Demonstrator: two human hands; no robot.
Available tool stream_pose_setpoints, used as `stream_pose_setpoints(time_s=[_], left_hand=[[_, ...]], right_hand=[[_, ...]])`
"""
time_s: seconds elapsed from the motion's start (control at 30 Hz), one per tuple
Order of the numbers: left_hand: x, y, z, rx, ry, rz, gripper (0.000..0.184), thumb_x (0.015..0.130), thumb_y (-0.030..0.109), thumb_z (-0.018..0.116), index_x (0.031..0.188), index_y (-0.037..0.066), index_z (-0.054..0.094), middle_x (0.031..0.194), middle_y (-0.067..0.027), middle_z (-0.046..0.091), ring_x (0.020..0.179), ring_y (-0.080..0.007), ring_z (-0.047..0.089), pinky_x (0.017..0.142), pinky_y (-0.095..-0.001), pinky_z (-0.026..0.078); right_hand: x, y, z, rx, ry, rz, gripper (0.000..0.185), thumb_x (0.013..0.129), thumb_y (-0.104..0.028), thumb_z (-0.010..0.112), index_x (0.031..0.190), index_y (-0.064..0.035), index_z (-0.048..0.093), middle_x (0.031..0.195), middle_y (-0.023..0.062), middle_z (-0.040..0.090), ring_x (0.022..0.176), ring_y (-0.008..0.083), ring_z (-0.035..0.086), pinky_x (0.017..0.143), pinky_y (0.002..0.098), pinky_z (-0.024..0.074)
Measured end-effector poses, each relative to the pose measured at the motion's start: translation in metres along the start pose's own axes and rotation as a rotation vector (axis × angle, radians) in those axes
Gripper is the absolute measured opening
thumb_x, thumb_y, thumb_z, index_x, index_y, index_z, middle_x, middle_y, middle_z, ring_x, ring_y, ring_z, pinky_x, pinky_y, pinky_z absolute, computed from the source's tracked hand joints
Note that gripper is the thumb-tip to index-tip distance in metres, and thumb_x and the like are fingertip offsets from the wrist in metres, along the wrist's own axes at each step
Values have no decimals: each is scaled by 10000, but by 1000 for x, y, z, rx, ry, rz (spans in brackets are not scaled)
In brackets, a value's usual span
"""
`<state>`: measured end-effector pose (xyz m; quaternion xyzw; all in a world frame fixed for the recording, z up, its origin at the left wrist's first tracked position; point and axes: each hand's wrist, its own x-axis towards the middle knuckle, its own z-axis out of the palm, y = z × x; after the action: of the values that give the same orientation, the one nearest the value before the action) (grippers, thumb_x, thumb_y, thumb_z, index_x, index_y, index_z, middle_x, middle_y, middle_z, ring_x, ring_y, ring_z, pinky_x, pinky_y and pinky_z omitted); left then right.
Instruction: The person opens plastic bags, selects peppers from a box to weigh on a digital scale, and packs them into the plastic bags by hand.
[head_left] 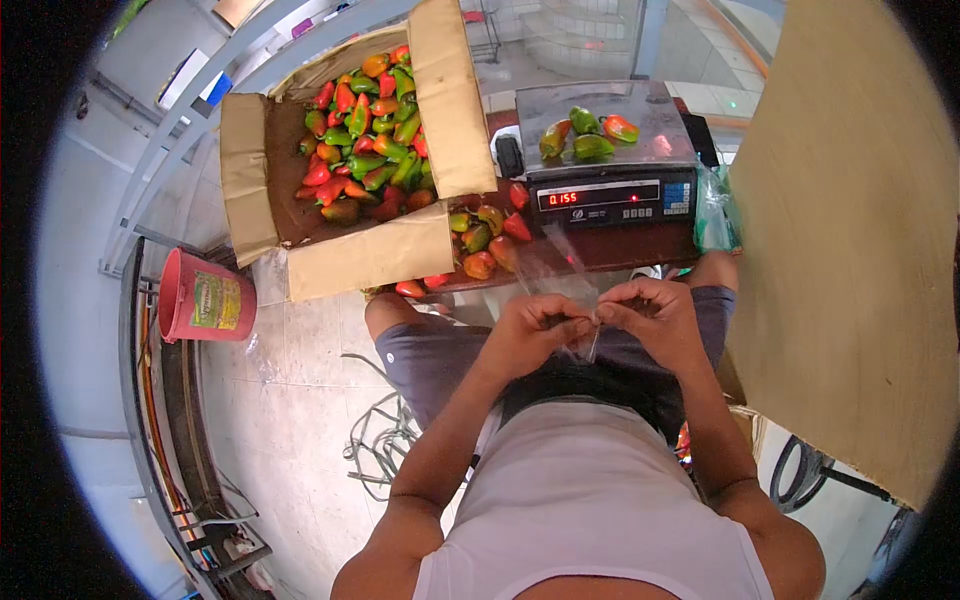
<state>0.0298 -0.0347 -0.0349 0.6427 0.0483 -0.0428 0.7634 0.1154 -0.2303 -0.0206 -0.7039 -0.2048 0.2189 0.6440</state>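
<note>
Over my lap, my left hand (540, 332) and my right hand (652, 312) pinch the edge of a clear plastic bag (553, 272) between thumbs and fingers. The bag is thin and see-through, and its far part spreads away toward the table. Beyond it stands a digital scale (610, 205) reading 0.155. On its metal pan (655, 100) lie several bell peppers, among them a red-orange one (620, 128) and a green one (593, 147). Loose red and green peppers (478, 264) rest on the dark red table, left of the scale.
An open cardboard box (372, 243) full of peppers (382, 125) stands at the far left. A pink bucket (205, 297) and tangled green strapping (380, 440) are on the floor. A large brown board (850, 250) rises close on my right. Green plastic bags (715, 215) hang beside the scale.
</note>
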Motion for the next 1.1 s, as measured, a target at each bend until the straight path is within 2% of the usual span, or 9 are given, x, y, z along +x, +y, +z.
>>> stream_pose_setpoints(time_s=[0.13,0.23,0.37,0.47,0.53,0.63,0.73,0.93,1.1], left_hand=[[-4,6,-4,131,44,-91,118,930,100,698,891,-11,710,759,-9,673,665,-75,600,606,-232,490],[-3,1,-1,-50,5,-29,124,948,98,675,896,-10,705,792,-19,682,711,-88,621,662,-242,516],[-3,-2,-5,-20,-5,-55,102,960,78,649,922,-5,694,807,-23,681,716,-95,630,674,-254,528],[-4,-1,-2,-67,-39,-25,90,966,73,638,962,-5,683,836,-25,683,739,-94,633,691,-255,528],[-6,-1,-3,-82,-94,11,95,967,76,639,993,-6,677,857,-27,685,757,-95,635,707,-253,528],[-6,-4,-10,-107,-147,-49,104,965,79,643,1014,-7,674,876,-31,692,787,-98,644,734,-254,528],[-6,-3,-5,-78,-124,-3,114,960,79,649,1026,-11,675,871,-34,700,777,-103,654,720,-254,531],[-8,0,-6,-45,-132,-41,145,973,108,636,1049,-8,678,885,-41,708,780,-98,653,688,-244,525],[-4,0,-7,117,-91,-34,142,990,132,613,985,-2,662,835,-4,677,732,-73,608,648,-238,496]], right_hand=[[-1,1,-1,7,2,4,147,882,-119,758,970,-3,738,879,27,729,753,60,628,683,230,513],[-3,2,-1,26,-16,8,154,886,-124,757,978,-3,739,879,25,730,761,60,631,689,231,515],[-4,3,2,12,-56,47,161,888,-134,756,986,-6,742,878,21,728,751,59,627,684,226,511],[-4,-2,11,124,-53,53,164,906,-128,738,983,17,729,862,37,711,700,66,611,611,214,500],[-3,1,8,63,-70,52,167,906,-130,739,987,15,730,861,35,710,702,66,614,614,214,503],[-2,7,6,32,-84,32,165,906,-125,738,989,17,729,856,32,707,705,68,619,620,214,507],[-3,2,6,22,-75,15,155,905,-112,734,985,21,729,858,33,707,710,69,623,631,215,509],[-3,5,5,32,-90,-46,150,898,-111,742,974,18,737,860,35,705,723,71,627,653,214,505],[-3,0,2,-62,-92,-1,162,885,-114,755,988,11,740,886,42,720,762,73,637,691,223,513]])
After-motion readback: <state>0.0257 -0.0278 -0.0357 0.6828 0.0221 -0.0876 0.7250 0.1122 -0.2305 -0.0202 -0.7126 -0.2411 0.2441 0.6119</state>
